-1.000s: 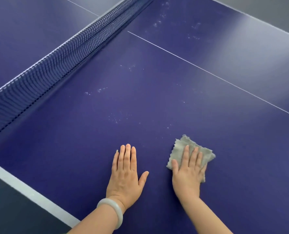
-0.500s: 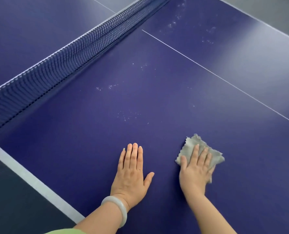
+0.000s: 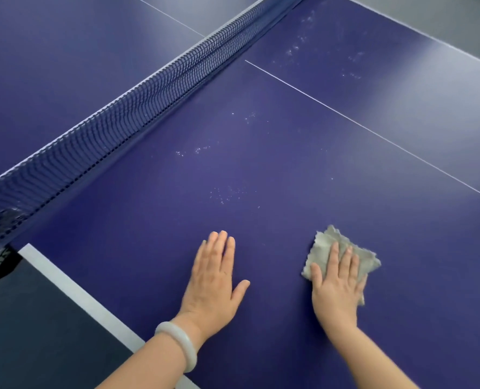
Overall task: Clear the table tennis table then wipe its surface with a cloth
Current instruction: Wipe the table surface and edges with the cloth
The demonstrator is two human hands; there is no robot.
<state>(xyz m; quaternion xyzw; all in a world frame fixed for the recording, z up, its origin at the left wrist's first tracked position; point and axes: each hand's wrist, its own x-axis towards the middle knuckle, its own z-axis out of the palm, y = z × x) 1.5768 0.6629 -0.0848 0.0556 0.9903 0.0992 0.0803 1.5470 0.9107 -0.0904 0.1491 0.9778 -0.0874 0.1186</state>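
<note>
The blue table tennis table (image 3: 261, 153) fills the view. A folded grey cloth (image 3: 324, 245) lies on it at the lower right. My right hand (image 3: 337, 284) presses flat on the cloth with straight fingers and covers its near part. My left hand (image 3: 215, 279), with a pale bangle at the wrist, rests flat on the bare surface a little left of the cloth. White dusty specks (image 3: 227, 193) dot the surface beyond my hands, with more specks (image 3: 300, 43) farther off near the net.
The dark net (image 3: 137, 108) runs diagonally from the left edge to the top centre. A thin white centre line (image 3: 373, 133) crosses the right part. The white side line (image 3: 76, 296) marks the table's edge at the lower left, with dark floor (image 3: 22, 332) beyond.
Both hands stay flat on the table, the cloth still under the right one. The view has shifted left, so hands and specks sit further right and the net's end shows.
</note>
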